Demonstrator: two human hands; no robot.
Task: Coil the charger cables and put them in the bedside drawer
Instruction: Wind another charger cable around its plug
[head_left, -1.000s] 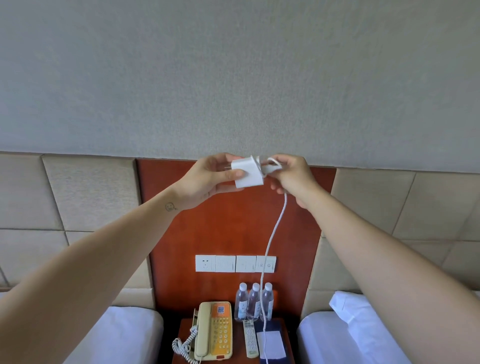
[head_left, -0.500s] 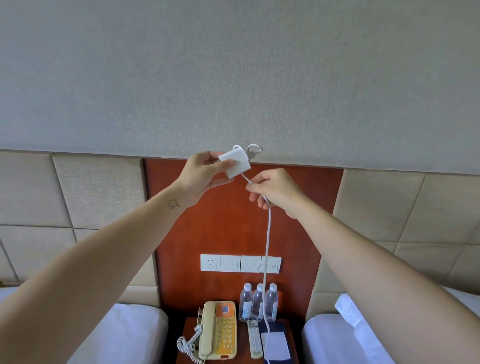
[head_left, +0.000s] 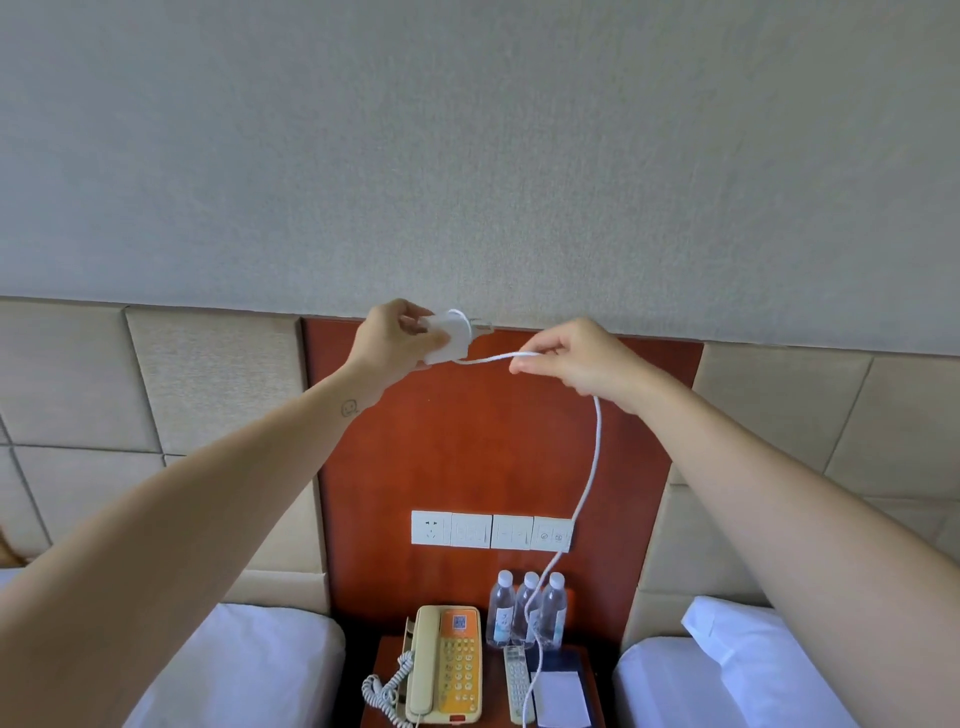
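While my left hand (head_left: 392, 338) grips the white charger adapter (head_left: 448, 340) and my right hand (head_left: 576, 358) pinches its cable (head_left: 598, 447) aloft, risk: dangling slack may snag the water bottles (head_left: 527, 608), toppling them.

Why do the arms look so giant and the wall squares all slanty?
Head view: the wide-angle lens stretches things near the edges, so both forearms swell and the padded headboard's seams lean; the white charger in the left hand looks slightly smeared.
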